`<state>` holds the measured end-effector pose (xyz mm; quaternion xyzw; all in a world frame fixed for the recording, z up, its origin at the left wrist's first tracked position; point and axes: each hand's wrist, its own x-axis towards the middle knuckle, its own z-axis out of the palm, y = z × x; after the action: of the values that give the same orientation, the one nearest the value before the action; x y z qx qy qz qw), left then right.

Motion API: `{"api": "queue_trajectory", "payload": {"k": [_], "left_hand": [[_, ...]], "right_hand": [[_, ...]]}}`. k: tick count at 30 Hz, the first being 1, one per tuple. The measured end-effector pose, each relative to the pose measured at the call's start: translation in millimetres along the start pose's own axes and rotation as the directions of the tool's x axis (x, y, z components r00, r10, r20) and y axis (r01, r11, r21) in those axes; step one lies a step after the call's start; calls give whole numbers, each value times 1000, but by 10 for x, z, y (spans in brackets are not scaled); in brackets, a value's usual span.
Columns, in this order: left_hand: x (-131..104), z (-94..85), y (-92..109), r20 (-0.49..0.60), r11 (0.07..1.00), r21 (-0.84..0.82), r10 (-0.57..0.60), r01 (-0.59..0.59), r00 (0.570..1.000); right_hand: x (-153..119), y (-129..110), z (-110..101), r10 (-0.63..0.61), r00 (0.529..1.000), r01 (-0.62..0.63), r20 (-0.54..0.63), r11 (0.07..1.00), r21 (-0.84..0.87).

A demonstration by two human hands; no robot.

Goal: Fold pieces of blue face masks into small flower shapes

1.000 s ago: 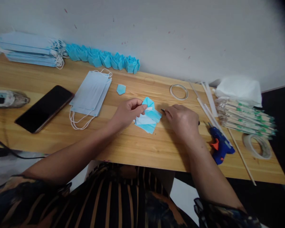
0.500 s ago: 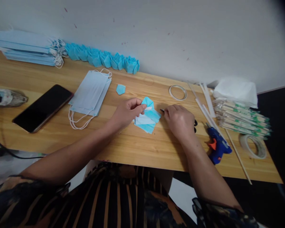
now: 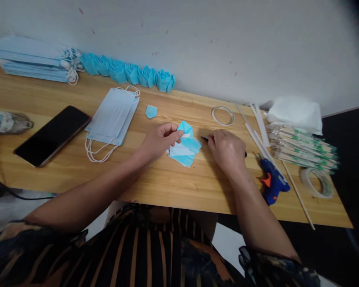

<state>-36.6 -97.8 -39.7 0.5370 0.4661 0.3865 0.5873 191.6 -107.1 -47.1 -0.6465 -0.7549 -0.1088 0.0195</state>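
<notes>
My left hand [image 3: 164, 137] pinches a light-blue folded fabric piece [image 3: 186, 127] between thumb and fingertips. It has a small white strip on it. Just below it on the table lie more blue and white fabric pieces [image 3: 184, 153], partly overlapping. To their right, my right hand [image 3: 227, 149] is closed around black scissors [image 3: 204, 138]; only the dark tip and a bit of handle show past the fingers. A small blue pentagon-shaped piece [image 3: 151, 111] rests behind my left hand.
Face masks [image 3: 113, 115] and a phone [image 3: 52, 135] lie left. Along the wall stand blue fabric flowers [image 3: 131, 73] and a mask stack [image 3: 30, 59]. At right are a glue gun [image 3: 272, 179], tape rolls [image 3: 223, 116], white sticks [image 3: 260, 127], wrapped chopsticks [image 3: 305, 149] and a thin wooden stick [image 3: 299, 195].
The view has shifted slightly. My right hand has turned a little, and less of the black handle shows behind it. My left hand keeps its pinch on the blue piece.
</notes>
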Motion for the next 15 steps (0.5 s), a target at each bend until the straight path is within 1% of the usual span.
{"api": "queue_trajectory", "payload": {"k": [5,8,10,12,13,15], "left_hand": [[16,-4,-20,-14,1000,5,-22,22,1000],[10,-2,-17,-7,999,-7,-46,46,999],[-4,5,-2,14,998,-14,-58,58,998],[-22,14,21,34,997,-24,-70,70,997],[-31,20,33,40,997,-31,-76,77,996],[-47,28,49,49,995,-42,-86,88,995]], "right_hand": [[11,51,36,64,998,-64,-3,996,57],[14,95,105,104,993,-92,-58,978,185],[3,91,133,127,984,-80,-122,939,334],[-24,40,116,142,966,-27,-216,887,462],[-43,-1,88,144,952,9,-270,868,496],[-87,-100,3,131,920,74,-370,868,491]]}}
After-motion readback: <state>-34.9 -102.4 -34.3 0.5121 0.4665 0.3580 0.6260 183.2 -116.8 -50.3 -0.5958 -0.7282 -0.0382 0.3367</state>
